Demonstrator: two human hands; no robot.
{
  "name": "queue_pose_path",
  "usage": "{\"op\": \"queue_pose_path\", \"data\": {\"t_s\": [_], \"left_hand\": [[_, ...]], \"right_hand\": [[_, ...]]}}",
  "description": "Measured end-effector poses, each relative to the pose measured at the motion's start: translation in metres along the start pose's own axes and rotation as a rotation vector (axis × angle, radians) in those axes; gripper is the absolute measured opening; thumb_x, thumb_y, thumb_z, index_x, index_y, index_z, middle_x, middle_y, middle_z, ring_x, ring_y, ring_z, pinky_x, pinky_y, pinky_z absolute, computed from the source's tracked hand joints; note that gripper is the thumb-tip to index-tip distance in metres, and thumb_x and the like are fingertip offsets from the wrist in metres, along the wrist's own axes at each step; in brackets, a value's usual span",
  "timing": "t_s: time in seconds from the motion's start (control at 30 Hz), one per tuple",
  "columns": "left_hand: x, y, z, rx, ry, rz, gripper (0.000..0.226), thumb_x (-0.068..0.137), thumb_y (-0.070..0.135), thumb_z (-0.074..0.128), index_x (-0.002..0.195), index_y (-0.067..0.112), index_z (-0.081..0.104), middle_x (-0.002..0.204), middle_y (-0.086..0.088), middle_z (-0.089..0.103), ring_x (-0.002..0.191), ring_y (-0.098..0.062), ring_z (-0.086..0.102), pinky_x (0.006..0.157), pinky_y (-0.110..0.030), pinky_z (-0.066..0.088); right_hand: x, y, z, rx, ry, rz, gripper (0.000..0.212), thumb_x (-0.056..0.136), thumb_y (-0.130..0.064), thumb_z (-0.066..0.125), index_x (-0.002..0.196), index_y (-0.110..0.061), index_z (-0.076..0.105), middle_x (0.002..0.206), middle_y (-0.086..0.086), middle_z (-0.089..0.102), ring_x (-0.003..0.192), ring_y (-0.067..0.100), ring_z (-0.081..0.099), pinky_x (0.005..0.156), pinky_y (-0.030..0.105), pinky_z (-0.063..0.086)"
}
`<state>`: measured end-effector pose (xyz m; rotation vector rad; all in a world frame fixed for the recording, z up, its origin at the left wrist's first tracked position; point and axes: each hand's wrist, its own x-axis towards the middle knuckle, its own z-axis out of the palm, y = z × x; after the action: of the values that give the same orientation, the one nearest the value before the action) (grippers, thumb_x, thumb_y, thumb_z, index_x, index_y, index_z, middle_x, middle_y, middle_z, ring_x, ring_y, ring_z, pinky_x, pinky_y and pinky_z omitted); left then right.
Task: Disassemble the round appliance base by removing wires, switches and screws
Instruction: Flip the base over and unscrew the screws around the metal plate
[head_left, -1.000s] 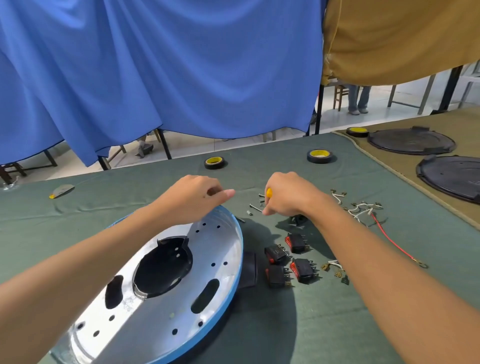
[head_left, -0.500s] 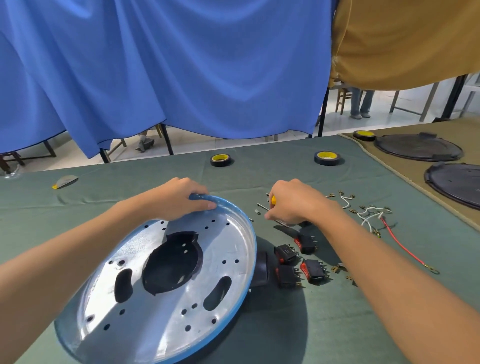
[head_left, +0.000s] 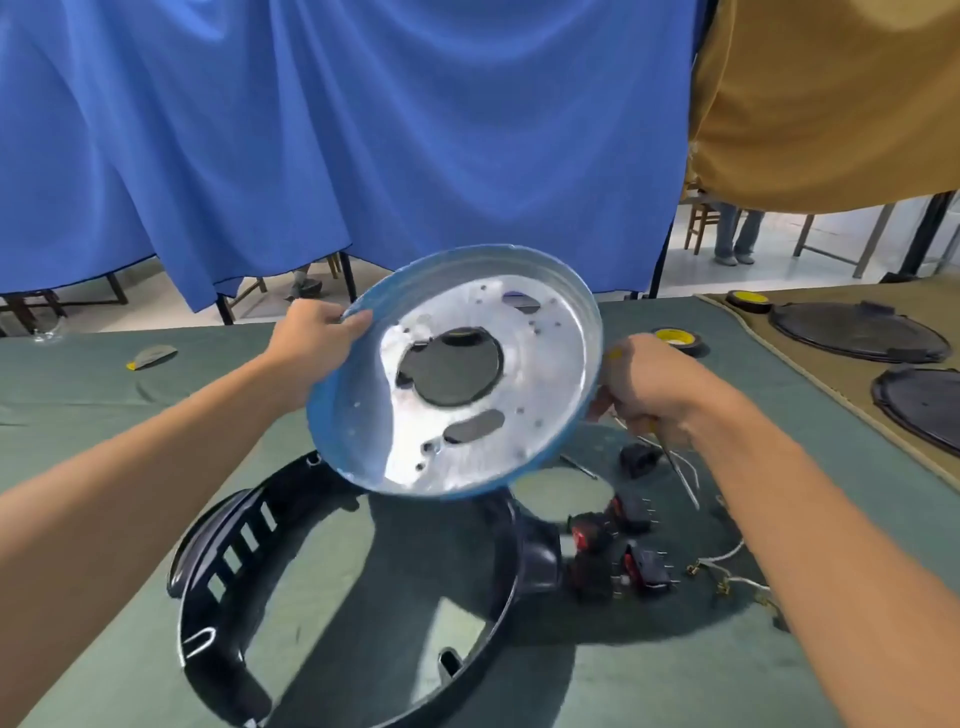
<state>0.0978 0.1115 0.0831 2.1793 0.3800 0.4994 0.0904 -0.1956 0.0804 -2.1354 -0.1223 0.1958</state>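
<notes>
A round metal plate (head_left: 545, 358) with a blue rim and several holes is lifted and tilted above the table. My left hand (head_left: 311, 338) grips its upper left rim. My right hand (head_left: 644, 384) is at its right edge, curled around a yellow-handled screwdriver (head_left: 680, 467) whose shaft points down. Below lies the black plastic ring housing (head_left: 208, 571) of the base on the green cloth. Several black and red rocker switches (head_left: 623, 551) and loose white wires (head_left: 727, 561) lie to its right.
Yellow-cored tape rolls (head_left: 678, 338) sit at the far side of the green table (head_left: 104, 395). Black round lids (head_left: 857, 332) lie on a brown cloth at right. A blue curtain (head_left: 311, 130) hangs behind. A small grey and yellow item (head_left: 150, 356) lies far left.
The metal plate has been lifted off the black ring housing and raised up and to the right, tilted toward me. My right hand moved to the plate's right edge with the screwdriver.
</notes>
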Motion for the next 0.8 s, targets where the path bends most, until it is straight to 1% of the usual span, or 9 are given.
{"op": "queue_pose_path", "data": {"t_s": [0.07, 0.13, 0.2, 0.27, 0.37, 0.5, 0.57, 0.7, 0.8], "left_hand": [[0.006, -0.008, 0.001, -0.099, 0.061, -0.149, 0.030, 0.092, 0.036, 0.060, 0.088, 0.007, 0.066, 0.084, -0.011, 0.057, 0.073, -0.024, 0.051, 0.062, -0.032, 0.042], [0.009, -0.012, 0.004, -0.188, 0.123, -0.309, 0.024, 0.094, 0.030, 0.060, 0.099, 0.007, 0.061, 0.100, -0.011, 0.060, 0.082, -0.028, 0.060, 0.057, -0.033, 0.049], [0.011, -0.015, 0.008, -0.286, 0.146, -0.395, 0.013, 0.094, 0.015, 0.058, 0.098, 0.003, 0.053, 0.103, -0.013, 0.059, 0.077, -0.027, 0.063, 0.050, -0.037, 0.050], [0.012, -0.018, 0.009, -0.335, 0.137, -0.423, 0.006, 0.092, 0.000, 0.054, 0.097, 0.002, 0.051, 0.101, -0.014, 0.060, 0.067, -0.025, 0.063, 0.050, -0.039, 0.050], [0.012, -0.026, 0.007, -0.286, 0.145, -0.445, 0.016, 0.089, -0.007, 0.051, 0.103, -0.001, 0.052, 0.105, -0.016, 0.061, 0.069, -0.029, 0.064, 0.054, -0.041, 0.053], [0.008, -0.031, 0.009, -0.140, 0.147, -0.432, 0.016, 0.091, -0.005, 0.050, 0.106, -0.003, 0.054, 0.102, -0.016, 0.059, 0.065, -0.027, 0.062, 0.041, -0.035, 0.049], [0.006, -0.031, 0.011, -0.128, 0.125, -0.428, 0.016, 0.091, -0.004, 0.049, 0.106, -0.003, 0.054, 0.105, -0.017, 0.060, 0.069, -0.029, 0.065, 0.036, -0.032, 0.050], [0.005, -0.031, 0.010, -0.079, 0.112, -0.421, 0.012, 0.092, 0.000, 0.046, 0.103, -0.002, 0.051, 0.106, -0.017, 0.058, 0.063, -0.030, 0.065, 0.032, -0.032, 0.050], [0.004, -0.037, 0.009, -0.003, 0.107, -0.410, 0.013, 0.092, 0.005, 0.047, 0.103, 0.000, 0.051, 0.109, -0.017, 0.058, 0.065, -0.030, 0.065, 0.037, -0.033, 0.053]], "right_hand": [[0.008, 0.003, 0.000, 0.137, 0.036, 0.051, 0.019, 0.090, -0.005, 0.047, 0.088, 0.000, 0.065, 0.053, 0.011, 0.063, 0.039, 0.013, 0.028, 0.039, 0.020, 0.021], [0.011, 0.004, 0.002, 0.203, 0.051, 0.060, 0.015, 0.090, -0.007, 0.053, 0.089, 0.003, 0.063, 0.051, 0.011, 0.061, 0.037, 0.011, 0.028, 0.037, 0.019, 0.020], [0.012, 0.006, 0.004, 0.221, 0.040, 0.048, 0.018, 0.090, -0.010, 0.057, 0.090, 0.006, 0.064, 0.051, 0.011, 0.061, 0.035, 0.010, 0.028, 0.035, 0.018, 0.021], [0.012, 0.007, 0.006, 0.217, 0.028, 0.038, 0.021, 0.091, -0.011, 0.058, 0.093, 0.009, 0.065, 0.051, 0.011, 0.061, 0.035, 0.010, 0.028, 0.035, 0.018, 0.021], [0.011, 0.006, 0.009, 0.197, 0.013, 0.023, 0.024, 0.092, -0.013, 0.058, 0.096, 0.010, 0.064, 0.054, 0.011, 0.060, 0.037, 0.011, 0.025, 0.037, 0.019, 0.019], [0.000, -0.003, 0.017, -0.074, -0.124, -0.014, 0.035, 0.093, -0.035, 0.058, 0.093, -0.001, 0.068, 0.057, 0.006, 0.067, 0.037, 0.012, 0.028, 0.039, 0.021, 0.024], [-0.007, -0.010, 0.026, -0.218, -0.207, -0.062, 0.043, 0.093, -0.045, 0.057, 0.092, -0.003, 0.067, 0.058, 0.003, 0.069, 0.038, 0.012, 0.031, 0.040, 0.020, 0.028], [-0.015, -0.017, 0.041, -0.366, -0.252, -0.127, 0.054, 0.094, -0.046, 0.053, 0.105, 0.005, 0.062, 0.060, -0.001, 0.071, 0.044, 0.015, 0.035, 0.041, 0.022, 0.035], [-0.017, -0.017, 0.044, -0.400, -0.253, -0.127, 0.051, 0.094, -0.045, 0.054, 0.106, 0.003, 0.065, 0.060, -0.002, 0.071, 0.036, 0.009, 0.036, 0.038, 0.018, 0.035]]}}
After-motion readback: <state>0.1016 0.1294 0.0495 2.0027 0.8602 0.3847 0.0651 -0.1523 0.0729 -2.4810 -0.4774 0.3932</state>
